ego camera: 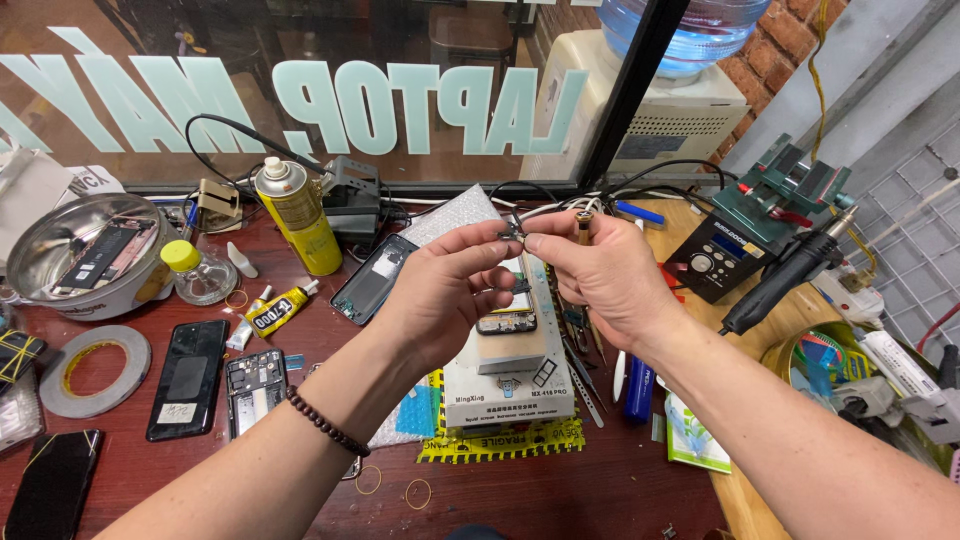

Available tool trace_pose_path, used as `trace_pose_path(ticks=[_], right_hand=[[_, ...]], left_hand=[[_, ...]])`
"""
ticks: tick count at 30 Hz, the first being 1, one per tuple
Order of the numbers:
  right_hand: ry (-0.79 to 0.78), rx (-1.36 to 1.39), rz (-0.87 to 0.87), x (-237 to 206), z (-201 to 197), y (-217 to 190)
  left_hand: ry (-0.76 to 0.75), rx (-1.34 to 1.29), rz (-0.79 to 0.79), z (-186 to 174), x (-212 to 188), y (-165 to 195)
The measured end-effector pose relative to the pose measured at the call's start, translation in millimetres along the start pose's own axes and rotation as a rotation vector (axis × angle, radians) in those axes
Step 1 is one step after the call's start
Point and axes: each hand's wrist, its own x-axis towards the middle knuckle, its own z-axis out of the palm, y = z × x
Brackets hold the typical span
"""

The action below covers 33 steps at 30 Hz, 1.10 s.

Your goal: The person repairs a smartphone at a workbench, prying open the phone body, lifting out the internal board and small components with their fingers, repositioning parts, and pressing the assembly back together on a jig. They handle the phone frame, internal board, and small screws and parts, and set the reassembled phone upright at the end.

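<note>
Small dark metal part (513,233), thin and hard to make out, is pinched between the thumb and forefinger tips of the left hand (440,290) and the right hand (598,275), held up above the grey flat heating pad (505,375). Both sets of fingers are pressed together on it; the right hand also grips a slim brown-tipped tool (583,224) upright behind its fingertips. Below the fingers lies an opened black phone (505,322); left of them stands a yellow spray can (297,217). Steady, light pressure from both sides seems wise, so the piece neither bends nor slips.
</note>
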Motion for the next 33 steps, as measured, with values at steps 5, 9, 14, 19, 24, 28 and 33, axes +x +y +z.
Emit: trace_pose_path(ticks=[5, 9, 14, 19, 24, 28, 33], right_hand=[[-0.002, 0.042, 0.015, -0.5, -0.9, 0.0], [-0.007, 0.048, 0.008, -0.7, -1.2, 1.1], [-0.029, 0.042, 0.006, -0.8, -1.8, -0.7], [0.008, 0.016, 0.031, -1.6, -1.3, -2.5], [-0.018, 0.043, 0.013, -1.0, -1.7, -1.2], [-0.013, 0.039, 0.015, -0.7, -2.6, -0.1], [-0.005, 0.036, 0.005, 0.0, -2.6, 0.7]], left_hand=[[0.003, -0.007, 0.002, 1.1, -3.0, 5.1], [-0.014, -0.016, 0.008, 2.0, -3.8, 5.4], [-0.013, -0.027, 0.002, 2.3, -4.1, 5.5], [0.003, -0.013, -0.007, 2.5, -3.9, 5.4], [0.003, -0.015, -0.011, 2.1, -3.0, 5.4], [0.004, -0.02, -0.016, 2.5, -3.5, 5.3], [0.009, -0.02, -0.02, 3.8, -4.3, 5.5]])
